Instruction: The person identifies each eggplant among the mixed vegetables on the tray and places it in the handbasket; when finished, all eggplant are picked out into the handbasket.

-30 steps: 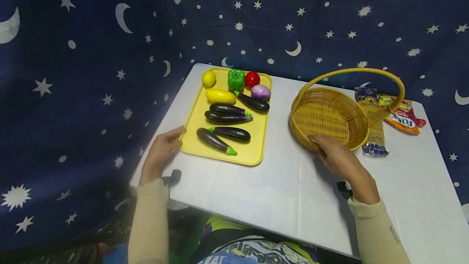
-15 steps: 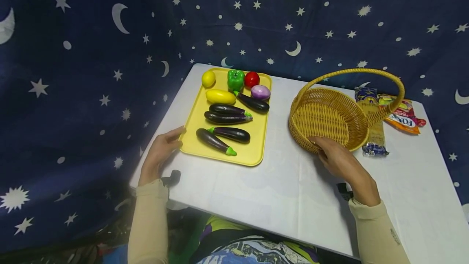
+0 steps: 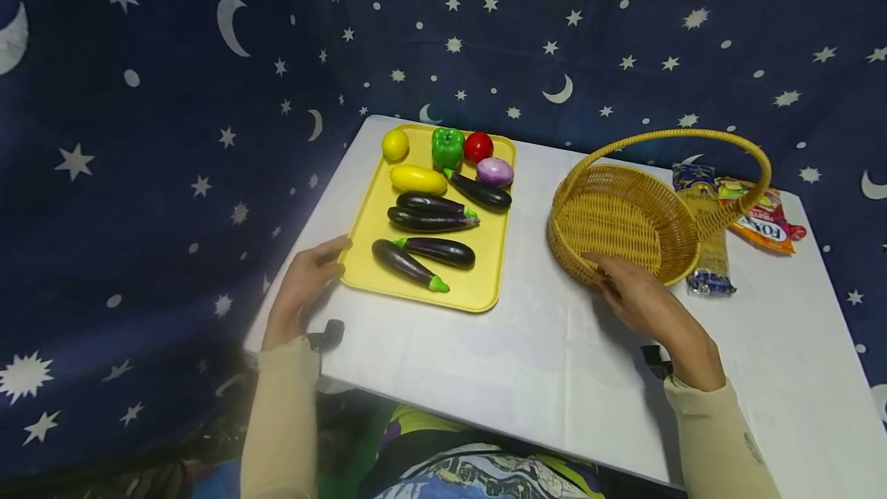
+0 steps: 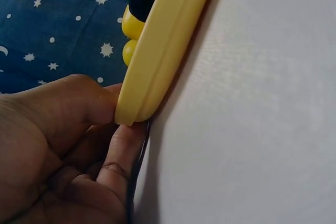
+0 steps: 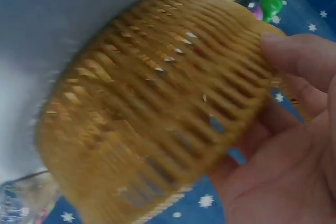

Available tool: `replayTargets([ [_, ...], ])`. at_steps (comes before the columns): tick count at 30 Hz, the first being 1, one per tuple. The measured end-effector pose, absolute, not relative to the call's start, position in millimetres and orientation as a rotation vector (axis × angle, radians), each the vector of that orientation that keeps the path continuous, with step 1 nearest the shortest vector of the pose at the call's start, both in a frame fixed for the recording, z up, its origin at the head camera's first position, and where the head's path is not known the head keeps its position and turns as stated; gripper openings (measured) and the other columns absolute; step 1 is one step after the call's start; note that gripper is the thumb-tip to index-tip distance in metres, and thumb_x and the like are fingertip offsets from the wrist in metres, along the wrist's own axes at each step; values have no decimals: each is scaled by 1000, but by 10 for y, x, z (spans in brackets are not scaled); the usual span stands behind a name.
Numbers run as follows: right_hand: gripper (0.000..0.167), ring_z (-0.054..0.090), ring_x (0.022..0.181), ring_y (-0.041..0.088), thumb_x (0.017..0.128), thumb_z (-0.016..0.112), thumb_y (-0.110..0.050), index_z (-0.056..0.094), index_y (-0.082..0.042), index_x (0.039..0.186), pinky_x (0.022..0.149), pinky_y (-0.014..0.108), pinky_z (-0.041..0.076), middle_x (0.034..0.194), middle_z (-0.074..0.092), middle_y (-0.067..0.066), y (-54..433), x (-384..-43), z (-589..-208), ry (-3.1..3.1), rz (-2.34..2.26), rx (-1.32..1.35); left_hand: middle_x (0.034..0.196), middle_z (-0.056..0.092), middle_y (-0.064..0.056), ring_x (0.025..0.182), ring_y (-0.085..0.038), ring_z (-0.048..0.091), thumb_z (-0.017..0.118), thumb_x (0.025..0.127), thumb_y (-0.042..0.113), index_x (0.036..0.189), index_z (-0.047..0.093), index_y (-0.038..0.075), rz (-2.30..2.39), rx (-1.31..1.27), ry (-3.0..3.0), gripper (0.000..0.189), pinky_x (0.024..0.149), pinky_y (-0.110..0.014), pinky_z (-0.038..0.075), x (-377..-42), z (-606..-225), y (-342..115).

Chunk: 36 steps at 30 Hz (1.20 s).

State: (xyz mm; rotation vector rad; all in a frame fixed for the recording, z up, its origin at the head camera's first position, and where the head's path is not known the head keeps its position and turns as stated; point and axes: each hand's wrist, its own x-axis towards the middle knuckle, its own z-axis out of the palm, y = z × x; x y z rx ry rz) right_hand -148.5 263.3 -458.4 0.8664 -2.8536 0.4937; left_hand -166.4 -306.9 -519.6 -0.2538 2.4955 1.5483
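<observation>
Right now our left hand (image 3: pixel 305 283) pinches the yellow tray's (image 3: pixel 485 295) near-left corner on the desk (image 3: pixel 540 360), while our right hand (image 3: pixel 640 299) grips the wicker basket's (image 3: pixel 624 218) near rim, directly ahead of it.

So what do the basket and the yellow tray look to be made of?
The basket looks like woven wicker or rattan, possibly a plastic imitation: tan strands in tight ribbed rows with small gaps, clear in the right wrist view, and a twisted hoop handle. The yellow tray appears to be moulded plastic: one even colour, a smooth matte surface and a rounded rolled rim, seen close in the left wrist view.
</observation>
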Motion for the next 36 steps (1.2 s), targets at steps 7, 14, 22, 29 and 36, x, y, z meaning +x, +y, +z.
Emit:
replayTargets([
  [7, 55, 66, 94, 37, 86, 75, 9, 63, -2, 139, 78, 52, 55, 108, 68, 19, 2157, -1433, -4298, -2529, 495, 884, 162, 55, -6, 160, -32, 40, 64, 92, 5, 152, 60, 17, 1588, -280, 2481, 61, 136, -51, 28, -1673, -5150, -3047],
  [14, 37, 68, 100, 27, 97, 73, -7, 65, -4, 133, 80, 41, 60, 114, 68, 13, 1283, -1440, -4380, -2546, 614, 1050, 162, 55, -7, 160, -32, 40, 64, 90, 3, 151, 61, 17, 1596, -304, 2462, 63, 136, -50, 28, -1718, -5095, -3009],
  [22, 37, 70, 111, 29, 105, 66, -15, 60, -1, 140, 90, 41, 64, 132, 67, 19, 486, -1568, -4663, -2850, 911, 1083, 162, 54, -6, 160, -33, 40, 64, 90, 5, 152, 60, 19, 1564, -331, 2476, 64, 135, -50, 28, -1665, -5119, -3023],
  [29, 42, 66, 127, 36, 104, 68, -16, 58, -2, 143, 107, 49, 58, 137, 67, 20, 171, -1662, -4788, -2937, 892, 1074, 164, 53, -5, 162, -31, 36, 63, 91, 5, 153, 59, 18, 1586, -331, 2459, 63, 137, -50, 25, -1628, -5104, -3036],
  [36, 41, 66, 96, 26, 102, 70, -10, 59, -2, 140, 83, 39, 59, 112, 70, 16, 108, -1657, -4895, -2893, 801, 1073, 165, 51, -8, 162, -31, 36, 62, 94, 3, 155, 55, 13, 1660, -316, 2399, 62, 136, -49, 26, -1661, -5111, -3018],
])
